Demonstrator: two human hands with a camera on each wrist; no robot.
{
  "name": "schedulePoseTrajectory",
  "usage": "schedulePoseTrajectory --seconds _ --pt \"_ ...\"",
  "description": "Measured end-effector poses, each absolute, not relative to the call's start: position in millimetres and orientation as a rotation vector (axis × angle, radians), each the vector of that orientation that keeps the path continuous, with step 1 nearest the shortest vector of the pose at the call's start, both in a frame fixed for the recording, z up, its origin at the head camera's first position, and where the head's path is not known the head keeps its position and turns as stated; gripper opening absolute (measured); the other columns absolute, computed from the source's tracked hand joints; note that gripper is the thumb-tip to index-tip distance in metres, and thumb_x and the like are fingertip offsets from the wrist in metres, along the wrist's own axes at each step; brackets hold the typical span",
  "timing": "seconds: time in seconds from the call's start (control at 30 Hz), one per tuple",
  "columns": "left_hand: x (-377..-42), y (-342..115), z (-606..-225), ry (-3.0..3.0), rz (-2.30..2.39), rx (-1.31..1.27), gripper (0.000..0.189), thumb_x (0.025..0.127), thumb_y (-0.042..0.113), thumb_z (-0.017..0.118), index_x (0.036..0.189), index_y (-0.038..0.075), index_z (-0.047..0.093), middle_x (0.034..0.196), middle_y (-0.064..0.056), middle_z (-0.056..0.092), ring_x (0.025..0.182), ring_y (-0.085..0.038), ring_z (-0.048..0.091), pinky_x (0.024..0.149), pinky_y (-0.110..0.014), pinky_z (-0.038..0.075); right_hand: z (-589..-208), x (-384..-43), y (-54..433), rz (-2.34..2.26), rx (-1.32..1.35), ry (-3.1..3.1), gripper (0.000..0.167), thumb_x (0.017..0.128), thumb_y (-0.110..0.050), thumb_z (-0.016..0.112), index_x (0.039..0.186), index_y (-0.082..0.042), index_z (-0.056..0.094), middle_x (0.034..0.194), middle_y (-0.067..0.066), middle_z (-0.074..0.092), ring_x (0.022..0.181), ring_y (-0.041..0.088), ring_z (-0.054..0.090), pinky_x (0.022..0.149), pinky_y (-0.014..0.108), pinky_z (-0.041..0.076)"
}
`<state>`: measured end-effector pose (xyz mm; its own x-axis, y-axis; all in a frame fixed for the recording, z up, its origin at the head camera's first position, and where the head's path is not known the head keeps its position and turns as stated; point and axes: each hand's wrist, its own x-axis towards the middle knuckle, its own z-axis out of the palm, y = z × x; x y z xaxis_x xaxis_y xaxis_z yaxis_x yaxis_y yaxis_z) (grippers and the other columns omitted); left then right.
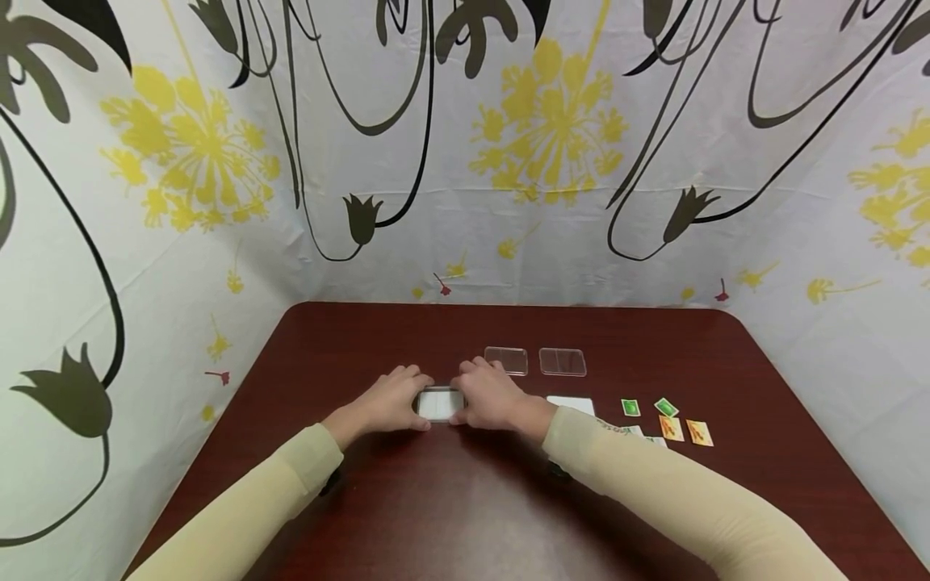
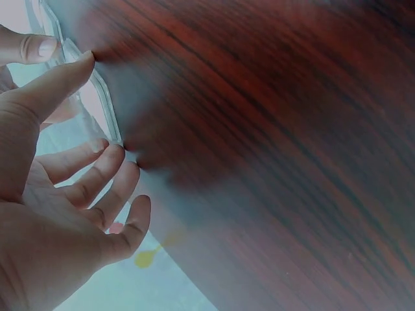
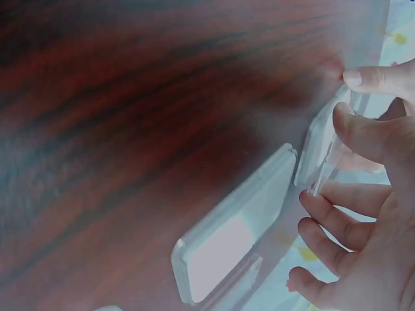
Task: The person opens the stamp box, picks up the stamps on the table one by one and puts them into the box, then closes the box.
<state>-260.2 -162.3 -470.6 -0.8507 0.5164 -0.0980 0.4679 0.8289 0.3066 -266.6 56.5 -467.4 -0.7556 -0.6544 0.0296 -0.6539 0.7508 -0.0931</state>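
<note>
At the middle of the table, my two hands meet at a small clear plastic case (image 1: pixel 440 403) with a white inside. The left hand (image 1: pixel 395 399) grips its left end, thumb at the near edge and fingertips at the far edge. Opposite it, the right hand (image 1: pixel 492 397) pinches a thin clear lid (image 3: pixel 329 165) between thumb and fingers. That lid stands slightly tilted against the case in the right wrist view. From the left wrist, the left fingertips (image 2: pixel 117 152) sit right at the case's rim, close to the wood.
Two clear plastic covers (image 1: pixel 563 361) lie farther back. Another white case (image 3: pixel 233 227) rests just right of the hands, partly behind the right forearm in the head view. Small green cards (image 1: pixel 630 407) and orange cards (image 1: pixel 700 433) lie at the right, some hidden by the sleeve.
</note>
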Motion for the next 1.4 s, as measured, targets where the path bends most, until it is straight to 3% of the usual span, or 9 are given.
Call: schedulePoseTrajectory --seconds 0.2,0.43,0.7,1.0,1.23,1.4 --pt "-261.8 -166.9 -472.2 2.848 0.436 0.727 0.063 0.076 0.045 0.087 0.125 0.01 0.065 0.11 -0.001 0.055 0.1 -0.019 0.048 0.086 -0.042 0.045 -452.2 -271.8 64.7 -0.079 -1.129 2.913 0.049 0.082 -0.047 0.082 0.117 -0.014 0.074 0.102 -0.001 0.058 0.097 0.021 0.051 0.09 0.052 0.045" --pt "-263.3 -169.1 -475.6 2.855 0.476 0.714 0.054 0.077 0.042 0.088 0.119 0.014 0.07 0.11 0.0 0.057 0.098 -0.018 0.049 0.085 -0.04 0.046 -431.8 -286.9 74.1 -0.013 -1.112 2.911 0.052 0.084 -0.046 0.081 0.122 -0.012 0.072 0.106 0.002 0.058 0.096 0.024 0.05 0.082 0.048 0.044" --pt "-262.1 -170.3 -476.6 2.87 0.455 0.743 0.055 0.078 0.042 0.087 0.122 0.013 0.072 0.115 0.0 0.06 0.105 -0.019 0.053 0.094 -0.045 0.045 -420.0 -311.1 69.1 -0.062 -1.06 2.993 0.059 0.084 -0.047 0.08 0.128 -0.01 0.069 0.113 0.005 0.061 0.102 0.028 0.053 0.084 0.048 0.043" --pt "-262.9 -169.0 -475.9 2.893 0.361 0.754 0.055 0.078 0.043 0.087 0.122 0.014 0.073 0.113 0.003 0.06 0.102 -0.018 0.053 0.093 -0.044 0.046 -434.8 -330.4 52.4 -0.184 -0.924 3.022 0.057 0.086 -0.047 0.078 0.13 -0.012 0.068 0.119 0.005 0.063 0.106 0.028 0.054 0.085 0.047 0.042" --pt "-263.7 -168.6 -477.1 2.901 0.314 0.779 0.054 0.079 0.044 0.086 0.122 0.014 0.073 0.111 0.003 0.059 0.101 -0.019 0.054 0.09 -0.046 0.046 -455.1 -337.7 45.3 -0.138 -0.837 3.015 0.049 0.088 -0.048 0.076 0.124 -0.015 0.071 0.11 0.001 0.064 0.099 0.025 0.052 0.083 0.046 0.04" --pt "-263.1 -169.2 -477.1 2.914 0.3 0.791 0.053 0.079 0.044 0.086 0.121 0.014 0.073 0.109 0.003 0.06 0.099 -0.018 0.053 0.088 -0.044 0.047 -462.5 -337.9 45.3 -0.085 -0.768 3.001 0.052 0.088 -0.05 0.075 0.127 -0.015 0.069 0.115 0.002 0.065 0.105 0.026 0.054 0.086 0.048 0.041"
